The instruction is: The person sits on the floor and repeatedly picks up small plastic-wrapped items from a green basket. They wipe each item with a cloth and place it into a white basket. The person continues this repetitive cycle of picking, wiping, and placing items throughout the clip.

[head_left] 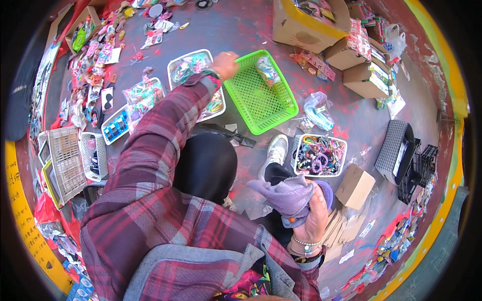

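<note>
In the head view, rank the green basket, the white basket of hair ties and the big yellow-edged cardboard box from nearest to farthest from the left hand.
From the left hand:
1. Green basket, touching its right side.
2. Yellow-edged cardboard box, farther right, at the top.
3. White basket of hair ties, lower right, by the shoe.

Cardboard boxes crowd the floor's far right corner, two smaller ones stacked with flat packets. A plain brown carton sits near the right edge. Clear plastic packets of coloured trinkets and carded items line the left side.
</note>
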The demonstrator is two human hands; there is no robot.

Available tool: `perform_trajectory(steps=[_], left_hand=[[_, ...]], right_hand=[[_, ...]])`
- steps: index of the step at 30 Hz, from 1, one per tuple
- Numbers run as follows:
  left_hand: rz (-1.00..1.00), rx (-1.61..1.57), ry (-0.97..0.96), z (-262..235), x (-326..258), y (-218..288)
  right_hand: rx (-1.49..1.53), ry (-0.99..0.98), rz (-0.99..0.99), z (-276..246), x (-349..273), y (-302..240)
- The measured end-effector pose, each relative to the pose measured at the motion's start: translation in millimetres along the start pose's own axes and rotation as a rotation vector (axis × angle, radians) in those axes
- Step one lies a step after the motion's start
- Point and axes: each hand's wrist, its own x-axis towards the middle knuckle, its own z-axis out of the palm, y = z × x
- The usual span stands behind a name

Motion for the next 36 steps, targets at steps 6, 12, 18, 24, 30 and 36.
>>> perform_trajectory(steps=[6,12,18,24,30,36], left_hand=[[0.654,0.234,-0.105,76,46,65],[0.499,0.282,-0.347,105,76,88],[0.558,0.35,-0.134,107,63,77],[0.691,0.422,-0.017,133,71,65],[0.435,0.158,-0.09,79,47,76],[0.098,-1.01,-0.386,-31,-17,96]], right_hand=[[0.02,0.054,0.071,-7,4,-10],[0.049,0.147,0.1,-15,10,-22],[0.08,0.177,0.123,-18,12,-27],[0.055,0.151,0.133,-20,12,-27],[0.073,0.051,0.093,-19,8,-20],[0.138,-0.085,-0.024,-15,2,-10]])
